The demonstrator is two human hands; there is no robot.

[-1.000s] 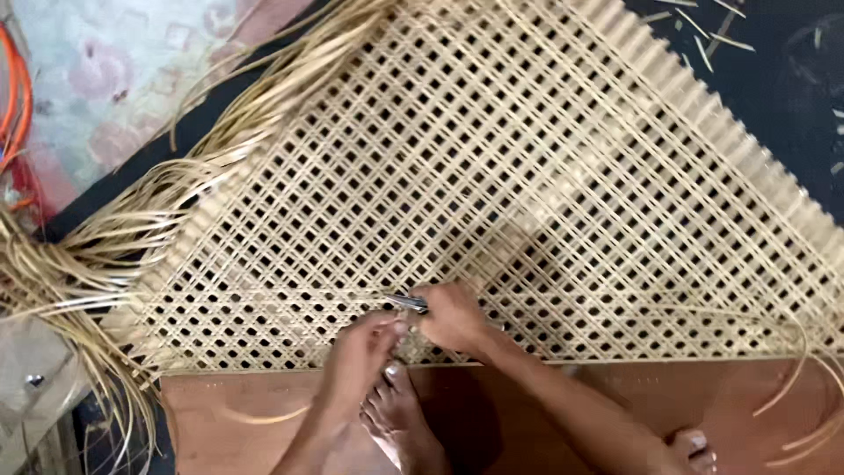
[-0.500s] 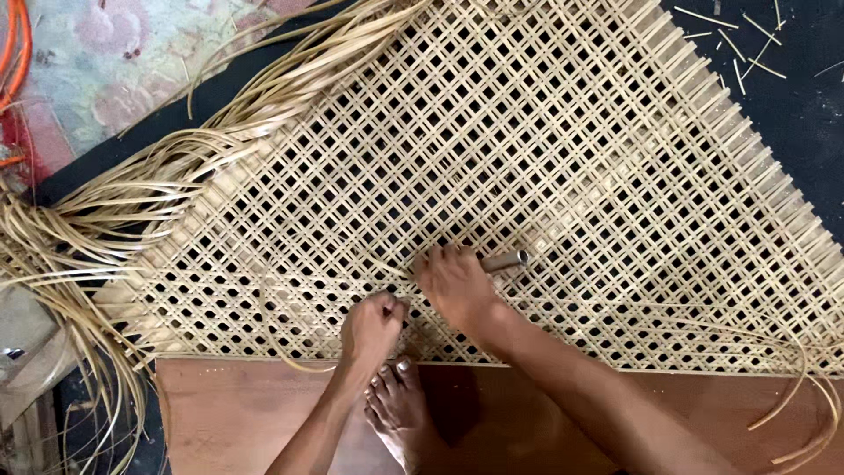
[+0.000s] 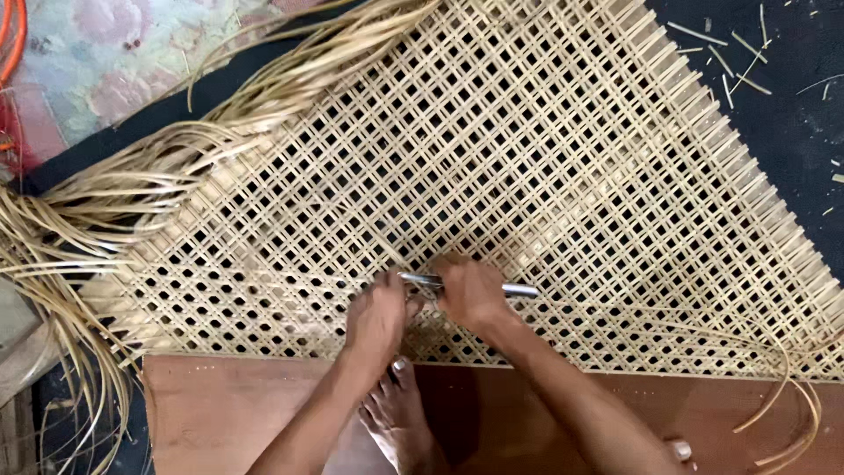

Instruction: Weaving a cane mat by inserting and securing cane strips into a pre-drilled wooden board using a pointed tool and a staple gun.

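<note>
A large woven cane panel (image 3: 527, 176) with an open lattice lies on the floor. My right hand (image 3: 470, 295) rests on the weave near its lower edge, closed around a thin metal tool (image 3: 519, 289) that lies flat and points left. My left hand (image 3: 376, 318) sits just left of it, fingers pinched on the cane strands at the tool's tip. My bare foot (image 3: 400, 413) lies on the brown board below both hands.
A brown wooden board (image 3: 220, 413) runs along the panel's lower edge. Loose cane strands (image 3: 79, 237) bunch at the left and curl at the lower right (image 3: 791, 405). Patterned cloth (image 3: 97, 62) lies top left, dark floor with cane scraps (image 3: 774, 79) top right.
Both hands have stayed at the same spot near the panel's lower edge. The metal tool now shows further out to the right of my right hand.
</note>
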